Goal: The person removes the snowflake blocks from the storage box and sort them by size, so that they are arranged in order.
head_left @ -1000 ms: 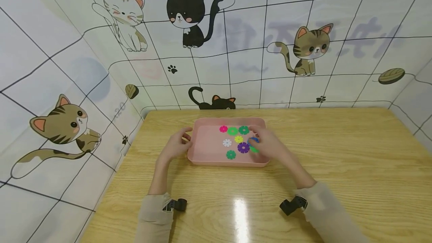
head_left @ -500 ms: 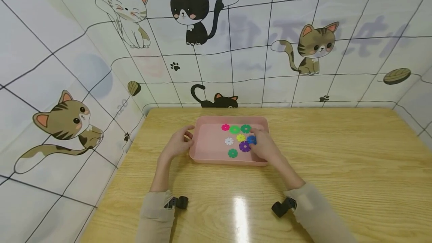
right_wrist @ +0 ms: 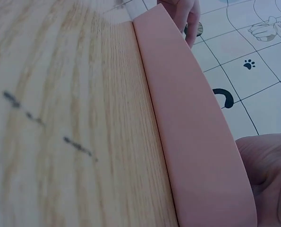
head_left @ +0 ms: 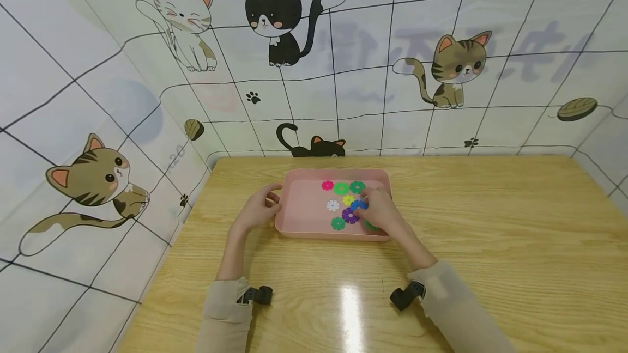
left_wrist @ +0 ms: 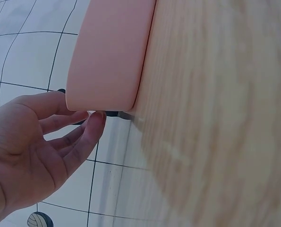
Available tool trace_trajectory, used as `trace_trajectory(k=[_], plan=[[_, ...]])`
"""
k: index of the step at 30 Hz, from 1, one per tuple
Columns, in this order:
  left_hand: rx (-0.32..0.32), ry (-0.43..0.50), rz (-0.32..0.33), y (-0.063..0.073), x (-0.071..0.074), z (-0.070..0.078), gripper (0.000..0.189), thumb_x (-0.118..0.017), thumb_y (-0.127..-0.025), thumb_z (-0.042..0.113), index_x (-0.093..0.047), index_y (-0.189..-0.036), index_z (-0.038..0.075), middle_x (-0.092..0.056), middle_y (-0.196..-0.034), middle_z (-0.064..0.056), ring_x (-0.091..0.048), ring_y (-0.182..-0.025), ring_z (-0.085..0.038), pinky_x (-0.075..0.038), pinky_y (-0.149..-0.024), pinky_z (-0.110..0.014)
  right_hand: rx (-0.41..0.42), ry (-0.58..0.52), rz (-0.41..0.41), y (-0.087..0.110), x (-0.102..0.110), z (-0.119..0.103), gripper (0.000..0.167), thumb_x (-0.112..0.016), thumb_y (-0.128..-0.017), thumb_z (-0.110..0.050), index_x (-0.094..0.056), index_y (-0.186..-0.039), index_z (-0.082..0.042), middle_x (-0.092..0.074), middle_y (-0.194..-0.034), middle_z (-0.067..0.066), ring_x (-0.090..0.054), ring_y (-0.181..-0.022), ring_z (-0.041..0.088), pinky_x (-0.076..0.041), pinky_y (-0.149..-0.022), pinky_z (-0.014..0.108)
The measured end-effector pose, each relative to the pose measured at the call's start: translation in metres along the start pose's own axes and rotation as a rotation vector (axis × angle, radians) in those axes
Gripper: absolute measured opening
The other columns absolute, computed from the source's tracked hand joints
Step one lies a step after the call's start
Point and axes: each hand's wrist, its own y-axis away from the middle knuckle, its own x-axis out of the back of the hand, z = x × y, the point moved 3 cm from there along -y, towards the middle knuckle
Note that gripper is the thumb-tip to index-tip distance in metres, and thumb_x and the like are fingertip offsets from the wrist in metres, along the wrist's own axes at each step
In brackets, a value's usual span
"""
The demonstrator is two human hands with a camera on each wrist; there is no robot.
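Note:
A shallow pink tray (head_left: 306,217) lies on the table, holding several flat, notched, flower-shaped interlocking discs. At its left end my left hand (head_left: 257,208) rests with bent fingers; in the left wrist view the thumb (left_wrist: 86,144) and fingers touch the outside of the end wall. Over the tray's right half, my right hand (head_left: 382,211) pinches a blue interlocking disc (head_left: 357,205) between thumb and fingers. Just below it sits a purple disc (head_left: 350,215), and a yellow disc (head_left: 348,200) is close to its left. In the right wrist view the tray wall hides the fingertips.
Other discs lie in the tray: pink (head_left: 327,185), white (head_left: 332,206), light green (head_left: 340,188) and dark green (head_left: 338,223). A green disc (head_left: 370,225) shows partly under my right hand. Behind the wooden table (head_left: 490,222) stands a cat-printed wall (head_left: 363,97).
My right hand has moved left within the tray, bringing the blue disc toward the yellow one. The purple disc has shifted slightly left. My left hand stays at the tray's end.

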Motion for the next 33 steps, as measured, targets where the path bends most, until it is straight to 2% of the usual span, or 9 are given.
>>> trace_trajectory(k=[3, 6, 13, 18, 20, 24, 28, 33], plan=[[0.011, 0.012, 0.000, 0.001, 0.001, 0.000, 0.050, -0.061, -0.096, 0.000, -0.047, -0.144, -0.006, -0.060, -0.110, -0.021, -0.064, -0.096, -0.030, -0.052, -0.076, -0.031, -0.002, -0.024, -0.009, -0.001, 0.000, 0.000, 0.040, -0.080, -0.088, -0.011, -0.063, -0.116, 0.012, -0.065, -0.101, 0.019, -0.060, -0.093, 0.028, -0.053, -0.086, 0.042], [0.021, 0.021, -0.001, 0.002, 0.001, -0.002, 0.051, -0.061, -0.096, 0.000, -0.048, -0.144, -0.005, -0.060, -0.110, -0.020, -0.064, -0.095, -0.029, -0.052, -0.075, -0.029, -0.003, -0.042, -0.016, -0.001, -0.001, 0.000, 0.037, -0.081, -0.087, -0.011, -0.062, -0.112, 0.008, -0.062, -0.097, 0.015, -0.055, -0.087, 0.024, -0.051, -0.081, 0.039], [0.015, 0.084, -0.015, 0.002, -0.001, -0.007, 0.050, -0.062, -0.097, 0.000, -0.047, -0.145, -0.004, -0.056, -0.099, -0.014, -0.059, -0.081, -0.021, -0.050, -0.067, -0.028, 0.030, -0.071, -0.044, 0.000, -0.002, 0.001, 0.034, -0.078, -0.090, -0.008, -0.056, -0.114, 0.003, -0.065, -0.102, 0.017, -0.061, -0.089, 0.025, -0.053, -0.085, 0.040], [0.009, 0.183, -0.066, 0.001, -0.003, -0.011, 0.053, -0.058, -0.099, -0.002, -0.041, -0.148, -0.006, -0.051, -0.093, -0.012, -0.057, -0.076, -0.020, -0.053, -0.068, -0.031, 0.052, -0.077, -0.042, 0.000, -0.003, 0.003, 0.032, -0.076, -0.091, -0.007, -0.057, -0.115, 0.002, -0.066, -0.101, 0.016, -0.063, -0.089, 0.025, -0.054, -0.085, 0.041], [0.010, 0.193, -0.089, 0.001, -0.003, -0.012, 0.055, -0.058, -0.099, -0.002, -0.038, -0.150, -0.006, -0.050, -0.093, -0.011, -0.056, -0.075, -0.020, -0.052, -0.066, -0.031, 0.068, -0.085, -0.038, 0.001, -0.002, 0.004, 0.028, -0.072, -0.093, -0.006, -0.058, -0.115, 0.003, -0.067, -0.098, 0.015, -0.064, -0.087, 0.024, -0.054, -0.083, 0.040], [0.011, 0.178, -0.116, 0.002, -0.004, -0.012, 0.058, -0.060, -0.099, 0.000, -0.036, -0.152, -0.005, -0.051, -0.092, -0.011, -0.052, -0.074, -0.018, -0.049, -0.063, -0.027, 0.098, -0.148, -0.026, 0.001, -0.001, 0.004, 0.020, -0.067, -0.096, -0.002, -0.059, -0.113, 0.004, -0.066, -0.093, 0.013, -0.065, -0.079, 0.022, -0.057, -0.074, 0.036], [0.006, 0.172, -0.132, 0.003, -0.004, -0.011, 0.059, -0.058, -0.101, 0.001, -0.034, -0.153, -0.005, -0.051, -0.092, -0.012, -0.051, -0.074, -0.018, -0.047, -0.062, -0.025, 0.132, -0.235, -0.005, 0.001, 0.002, 0.004, 0.017, -0.066, -0.096, 0.001, -0.060, -0.111, 0.006, -0.067, -0.090, 0.014, -0.065, -0.074, 0.021, -0.058, -0.066, 0.032], [0.010, 0.211, -0.146, 0.005, -0.005, -0.012, 0.059, -0.056, -0.101, 0.000, -0.030, -0.155, -0.006, -0.048, -0.092, -0.013, -0.051, -0.072, -0.020, -0.048, -0.059, -0.028, 0.122, -0.299, -0.004, 0.001, 0.006, 0.003, 0.019, -0.067, -0.095, 0.001, -0.061, -0.113, 0.006, -0.066, -0.090, 0.015, -0.065, -0.069, 0.024, -0.058, -0.060, 0.033]])
